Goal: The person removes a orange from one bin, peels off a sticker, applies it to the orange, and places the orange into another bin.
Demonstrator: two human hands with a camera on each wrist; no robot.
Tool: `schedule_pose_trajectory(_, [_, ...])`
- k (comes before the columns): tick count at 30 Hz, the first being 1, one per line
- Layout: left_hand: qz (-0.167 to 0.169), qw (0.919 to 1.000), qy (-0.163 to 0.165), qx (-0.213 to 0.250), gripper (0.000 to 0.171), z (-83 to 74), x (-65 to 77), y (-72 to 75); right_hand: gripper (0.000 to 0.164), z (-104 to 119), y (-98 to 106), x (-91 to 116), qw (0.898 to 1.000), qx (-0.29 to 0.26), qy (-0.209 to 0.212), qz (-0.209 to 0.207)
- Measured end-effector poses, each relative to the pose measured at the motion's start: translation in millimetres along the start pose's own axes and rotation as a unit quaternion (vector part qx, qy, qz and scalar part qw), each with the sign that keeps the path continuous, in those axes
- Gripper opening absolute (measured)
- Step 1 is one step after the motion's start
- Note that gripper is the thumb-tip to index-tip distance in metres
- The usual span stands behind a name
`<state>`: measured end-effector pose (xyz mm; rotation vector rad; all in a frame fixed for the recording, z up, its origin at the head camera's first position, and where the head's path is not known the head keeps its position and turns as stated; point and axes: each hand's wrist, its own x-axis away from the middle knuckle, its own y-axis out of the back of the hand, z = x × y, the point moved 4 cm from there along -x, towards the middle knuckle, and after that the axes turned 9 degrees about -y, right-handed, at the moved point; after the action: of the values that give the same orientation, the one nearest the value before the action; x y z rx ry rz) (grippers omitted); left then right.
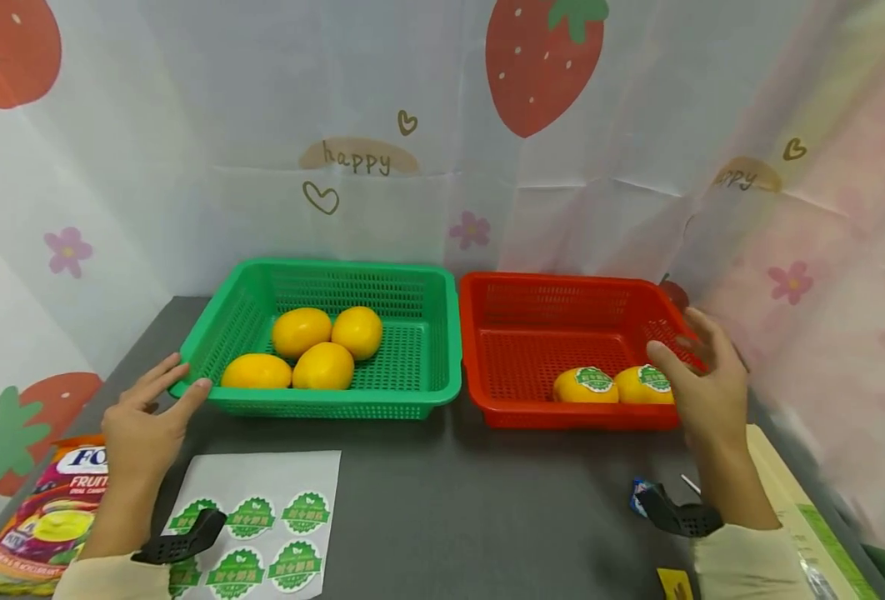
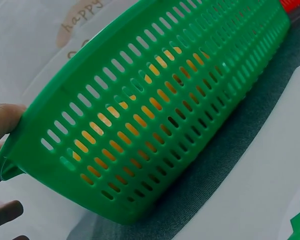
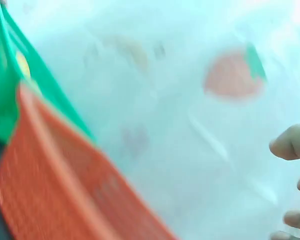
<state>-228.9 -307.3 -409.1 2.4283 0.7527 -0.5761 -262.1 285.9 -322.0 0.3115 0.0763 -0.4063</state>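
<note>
My left hand (image 1: 146, 429) is at the near left corner of a green plastic basket (image 1: 382, 398), fingers extended, touching its rim. In the left wrist view, a fingertip lies on the rim of the green basket (image 2: 115, 165), with another finger free below. Yellow mangoes (image 1: 323, 367) lie inside. Beside it stands a red basket (image 1: 562, 415) holding two yellow mangoes (image 1: 586, 385) with green-and-white stickers. My right hand (image 1: 712, 392) is raised at the red basket's right end, thumb and fingers spread, holding nothing. The right wrist view shows its fingers (image 3: 295, 142) apart from the red basket (image 3: 45, 185).
A sheet of round green stickers (image 1: 262, 533) lies in front of the green basket. At the left is a candy bag (image 1: 52, 525). A small blue wrapper (image 1: 640, 497), a yellow piece (image 1: 675, 583) and a pale green-edged package (image 1: 810, 525) lie at the right. A printed curtain (image 1: 382, 75) hangs behind.
</note>
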Motion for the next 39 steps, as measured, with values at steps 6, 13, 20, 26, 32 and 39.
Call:
schedule_pose_trajectory(6, [0.008, 0.9998, -0.012, -0.013, 0.039, -2.9, -0.4, 3.6, 0.062, 64.7, -65.1, 12.4, 0.97, -0.084, 0.093, 0.21])
schedule_pose_trajectory(13, [-0.001, 0.9996, -0.024, -0.016, 0.038, -5.7, -1.8, -0.3, 0.063, 97.8, -147.4, 15.6, 0.924, -0.067, 0.054, 0.371])
schedule_pose_trajectory(20, [0.01, 0.9998, -0.011, -0.011, 0.04, -1.0, -1.5, -3.1, 0.059, 90.8, -225.8, 24.0, 0.886, 0.0, -0.025, 0.462])
schedule_pose_trajectory(26, [0.003, 0.9998, -0.015, -0.011, 0.04, -1.7, 0.1, 1.1, 0.052, 78.0, -278.5, 35.4, 0.863, 0.037, -0.06, 0.499])
schedule_pose_trajectory(32, [-0.013, 0.9992, -0.038, -0.005, 0.038, -4.3, 1.4, 1.2, 0.055, 67.2, -317.3, 45.2, 0.848, 0.092, -0.056, 0.519])
schedule_pose_trajectory(39, [-0.017, 0.9991, -0.039, 0.007, 0.038, -6.3, -0.3, -0.5, 0.062, 58.1, -347.1, 53.0, 0.83, 0.186, -0.006, 0.525])
